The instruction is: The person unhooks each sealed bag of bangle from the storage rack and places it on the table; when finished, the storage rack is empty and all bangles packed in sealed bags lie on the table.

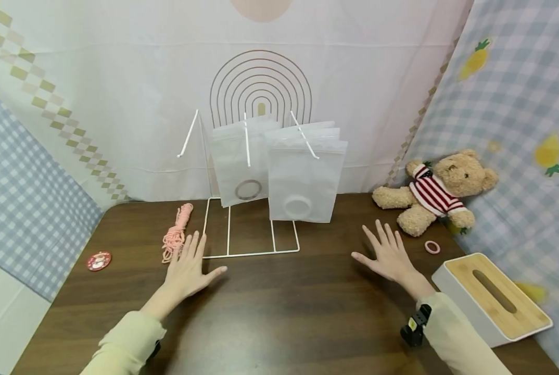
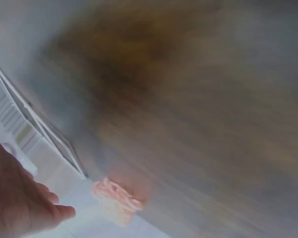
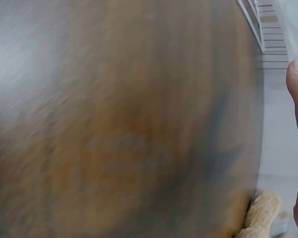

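Note:
My left hand (image 1: 186,271) is spread flat, palm down, at the left of the dark wooden table, its fingertips overlapping a bundle of pink cord (image 1: 176,233) in the head view. The cord bundle (image 2: 116,198) also shows below the middle in the left wrist view. Fingers splayed, my right hand (image 1: 387,255) hovers or rests at the right, holding nothing. Between the hands and farther back stands a white wire rack (image 1: 253,254) with three prongs. Clear zip bags hang from it: one with a dark ring (image 1: 248,189), several with a white ring (image 1: 297,207) in the front one.
A teddy bear (image 1: 431,192) in a striped sweater leans at the back right. Near it lie a pink ring (image 1: 432,247) and a white tissue box (image 1: 490,297) with a wooden lid. A round red badge (image 1: 99,261) is at the far left. Curtains (image 1: 143,78) enclose the table.

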Demonstrator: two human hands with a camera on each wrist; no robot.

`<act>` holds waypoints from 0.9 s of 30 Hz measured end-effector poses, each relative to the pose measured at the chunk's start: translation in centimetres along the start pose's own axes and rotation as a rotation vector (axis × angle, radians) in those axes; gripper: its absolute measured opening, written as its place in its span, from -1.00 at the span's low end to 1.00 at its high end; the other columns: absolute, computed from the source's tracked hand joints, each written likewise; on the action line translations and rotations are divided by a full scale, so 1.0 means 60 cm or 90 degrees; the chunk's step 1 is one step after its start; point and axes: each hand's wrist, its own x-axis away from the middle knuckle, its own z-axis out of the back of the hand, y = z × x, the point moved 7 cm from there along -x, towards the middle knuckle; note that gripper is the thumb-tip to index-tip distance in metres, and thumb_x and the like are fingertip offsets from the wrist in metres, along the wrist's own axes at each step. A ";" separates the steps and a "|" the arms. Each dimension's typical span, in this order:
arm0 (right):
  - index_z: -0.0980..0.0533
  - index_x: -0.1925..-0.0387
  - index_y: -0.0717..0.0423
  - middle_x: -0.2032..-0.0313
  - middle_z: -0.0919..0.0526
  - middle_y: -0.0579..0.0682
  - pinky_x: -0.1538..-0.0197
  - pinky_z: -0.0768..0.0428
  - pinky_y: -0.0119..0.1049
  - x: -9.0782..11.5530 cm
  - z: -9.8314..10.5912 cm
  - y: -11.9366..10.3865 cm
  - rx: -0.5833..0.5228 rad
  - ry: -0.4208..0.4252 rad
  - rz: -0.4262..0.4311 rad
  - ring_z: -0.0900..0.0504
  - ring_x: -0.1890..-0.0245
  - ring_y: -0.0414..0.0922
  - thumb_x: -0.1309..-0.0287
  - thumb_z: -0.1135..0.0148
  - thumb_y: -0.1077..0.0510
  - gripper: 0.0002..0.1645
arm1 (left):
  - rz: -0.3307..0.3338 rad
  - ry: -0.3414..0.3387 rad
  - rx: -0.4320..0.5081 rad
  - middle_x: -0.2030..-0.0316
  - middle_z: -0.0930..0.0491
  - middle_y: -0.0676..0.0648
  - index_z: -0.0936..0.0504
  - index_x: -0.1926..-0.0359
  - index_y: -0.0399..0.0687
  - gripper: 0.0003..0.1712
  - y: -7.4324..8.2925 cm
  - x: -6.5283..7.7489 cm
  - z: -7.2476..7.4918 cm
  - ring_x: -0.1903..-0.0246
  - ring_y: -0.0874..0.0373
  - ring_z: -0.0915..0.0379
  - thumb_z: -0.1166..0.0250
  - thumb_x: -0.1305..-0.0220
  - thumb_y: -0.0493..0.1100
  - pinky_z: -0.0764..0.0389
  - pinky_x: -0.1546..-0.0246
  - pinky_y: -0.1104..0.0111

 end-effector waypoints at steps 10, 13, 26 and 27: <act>-0.01 -0.39 0.04 -0.41 0.20 0.29 -0.35 0.23 0.22 -0.048 0.030 -0.049 -0.020 -0.004 0.018 0.22 -0.39 0.28 -0.05 0.04 -0.46 0.04 | 0.055 -0.082 0.029 -0.34 0.09 -0.46 0.08 -0.32 -0.54 0.37 -0.023 -0.075 -0.034 -0.35 -0.31 0.14 -0.23 0.16 0.46 -0.06 -0.31 -0.08; -0.03 -0.39 0.05 -0.41 0.17 0.27 -0.35 0.19 0.22 -0.064 0.040 -0.066 -0.033 -0.005 0.023 0.21 -0.39 0.27 -0.05 0.03 -0.44 0.03 | 0.080 -0.124 0.070 -0.30 0.08 -0.56 0.09 -0.28 -0.64 0.42 -0.033 -0.080 -0.041 -0.31 -0.40 0.15 -0.27 0.19 0.45 -0.09 -0.29 -0.08; -0.21 -0.24 0.29 -0.21 -0.30 0.28 -0.27 -0.28 0.03 -0.143 0.195 -0.125 -0.397 0.181 -0.024 -0.28 -0.23 0.17 -0.13 -0.13 -0.19 -0.17 | 0.091 -0.165 0.108 -0.28 0.05 -0.58 0.09 -0.27 -0.66 0.40 -0.024 -0.081 -0.050 -0.31 -0.39 0.14 -0.29 0.16 0.41 -0.08 -0.32 -0.04; -0.23 -0.23 0.28 -0.19 -0.33 0.25 -0.25 -0.33 -0.02 -0.148 0.209 -0.128 -0.443 0.198 -0.035 -0.32 -0.21 0.13 -0.12 -0.16 -0.17 -0.19 | 0.092 -0.167 0.112 -0.28 0.05 -0.59 0.08 -0.27 -0.66 0.39 -0.023 -0.080 -0.052 -0.31 -0.39 0.14 -0.29 0.16 0.41 -0.08 -0.31 -0.04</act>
